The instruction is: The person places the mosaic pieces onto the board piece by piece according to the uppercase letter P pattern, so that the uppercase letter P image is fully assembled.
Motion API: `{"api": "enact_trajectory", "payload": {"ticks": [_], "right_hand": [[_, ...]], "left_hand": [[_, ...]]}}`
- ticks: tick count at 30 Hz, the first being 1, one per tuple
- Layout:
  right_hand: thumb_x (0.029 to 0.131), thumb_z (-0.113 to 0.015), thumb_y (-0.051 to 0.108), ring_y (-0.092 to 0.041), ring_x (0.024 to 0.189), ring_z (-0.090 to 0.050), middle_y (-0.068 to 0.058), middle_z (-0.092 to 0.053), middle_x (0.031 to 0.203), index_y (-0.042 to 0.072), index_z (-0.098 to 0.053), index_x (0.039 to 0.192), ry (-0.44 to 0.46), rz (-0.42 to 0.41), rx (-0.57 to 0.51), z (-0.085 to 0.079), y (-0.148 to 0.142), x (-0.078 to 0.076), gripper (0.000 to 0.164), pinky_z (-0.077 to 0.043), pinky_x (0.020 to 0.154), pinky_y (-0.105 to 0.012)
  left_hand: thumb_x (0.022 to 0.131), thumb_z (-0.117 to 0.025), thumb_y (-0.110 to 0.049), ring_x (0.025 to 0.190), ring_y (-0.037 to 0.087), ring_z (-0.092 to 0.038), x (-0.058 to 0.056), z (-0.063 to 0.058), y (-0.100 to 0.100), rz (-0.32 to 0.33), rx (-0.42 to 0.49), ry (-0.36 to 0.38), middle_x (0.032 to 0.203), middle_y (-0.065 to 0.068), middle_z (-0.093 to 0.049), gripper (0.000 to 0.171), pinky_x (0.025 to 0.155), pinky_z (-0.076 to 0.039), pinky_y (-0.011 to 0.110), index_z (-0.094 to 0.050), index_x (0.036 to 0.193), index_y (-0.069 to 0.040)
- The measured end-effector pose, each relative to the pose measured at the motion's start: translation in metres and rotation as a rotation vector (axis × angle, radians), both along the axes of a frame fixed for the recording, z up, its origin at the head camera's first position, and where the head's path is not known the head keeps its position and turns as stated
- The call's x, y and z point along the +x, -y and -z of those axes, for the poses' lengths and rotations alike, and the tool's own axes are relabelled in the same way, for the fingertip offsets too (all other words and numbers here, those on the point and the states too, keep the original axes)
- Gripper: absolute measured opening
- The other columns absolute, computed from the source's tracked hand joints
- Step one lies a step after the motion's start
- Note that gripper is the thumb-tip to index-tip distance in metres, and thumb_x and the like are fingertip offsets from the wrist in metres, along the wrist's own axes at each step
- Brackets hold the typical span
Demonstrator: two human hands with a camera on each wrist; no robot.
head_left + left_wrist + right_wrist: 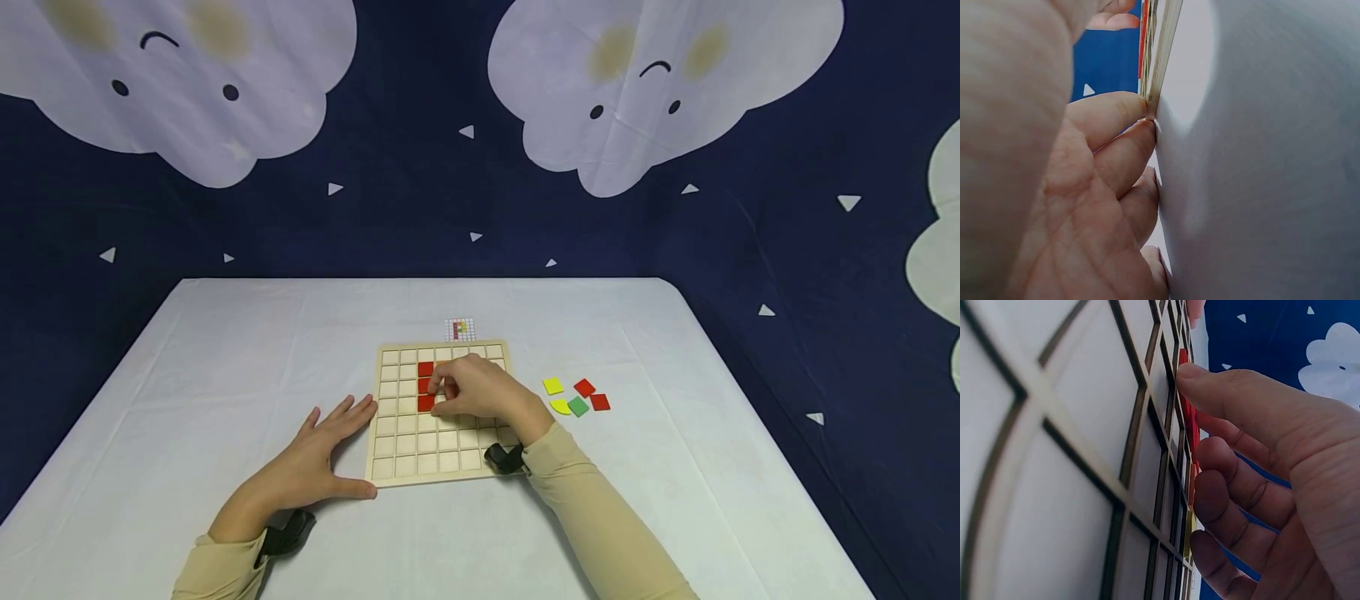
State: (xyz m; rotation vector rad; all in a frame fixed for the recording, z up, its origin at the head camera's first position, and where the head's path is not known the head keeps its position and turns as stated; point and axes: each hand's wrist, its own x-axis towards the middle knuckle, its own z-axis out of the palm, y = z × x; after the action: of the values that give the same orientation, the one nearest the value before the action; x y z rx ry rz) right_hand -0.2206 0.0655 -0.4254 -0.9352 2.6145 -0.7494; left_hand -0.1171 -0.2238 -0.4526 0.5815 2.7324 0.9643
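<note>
Left hand (322, 454): fingers straight and spread, gripping nothing, touching board's edge at 9 o'clock. Grid board (447, 440) flat mid-table, roughly square, far edge facing 12, turned slightly anticlockwise. Red tiles (425, 403) sit on it, column's long axis 12 to 6, offset toward 10. Right hand (480, 390): fingers bent over board, thumb and index at column's 6 o'clock end; can't tell if pinching a tile. Loose tiles (577, 407) off board at 3. Table (247, 358): white cloth, faint creases. Navy backdrop (420, 208) at 12, printed clouds (180, 117).
</note>
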Motion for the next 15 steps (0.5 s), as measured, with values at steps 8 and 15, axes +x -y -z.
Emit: {"api": "enact_trajectory", "payload": {"ticks": [8, 15], "right_hand": [[0.091, -0.086, 0.025, -0.004, 0.066, -0.055, 0.009, -0.063, 0.073, 0.018, -0.078, 0.104, 0.016, 0.008, -0.003, -0.0013, 0.0001, 0.0002, 0.017, -0.045, 0.066, -0.022], [0.092, -0.085, 0.024, -0.004, 0.066, -0.055, 0.009, -0.063, 0.072, 0.019, -0.078, 0.104, 0.012, -0.008, -0.006, -0.0036, -0.0020, 0.0001, 0.015, -0.045, 0.065, -0.021]], "left_hand": [[0.068, -0.099, -0.052, 0.163, 0.049, -0.023, -0.0002, 0.0005, 0.0011, 0.004, 0.004, -0.009, 0.174, 0.014, -0.037, 0.121, 0.125, -0.005, 0.081, -0.041, 0.166, -0.009], [0.069, -0.098, -0.053, 0.163, 0.050, -0.023, 0.0002, -0.0004, 0.0013, 0.009, 0.008, -0.005, 0.174, 0.015, -0.036, 0.121, 0.125, -0.004, 0.081, -0.041, 0.166, -0.008]]}}
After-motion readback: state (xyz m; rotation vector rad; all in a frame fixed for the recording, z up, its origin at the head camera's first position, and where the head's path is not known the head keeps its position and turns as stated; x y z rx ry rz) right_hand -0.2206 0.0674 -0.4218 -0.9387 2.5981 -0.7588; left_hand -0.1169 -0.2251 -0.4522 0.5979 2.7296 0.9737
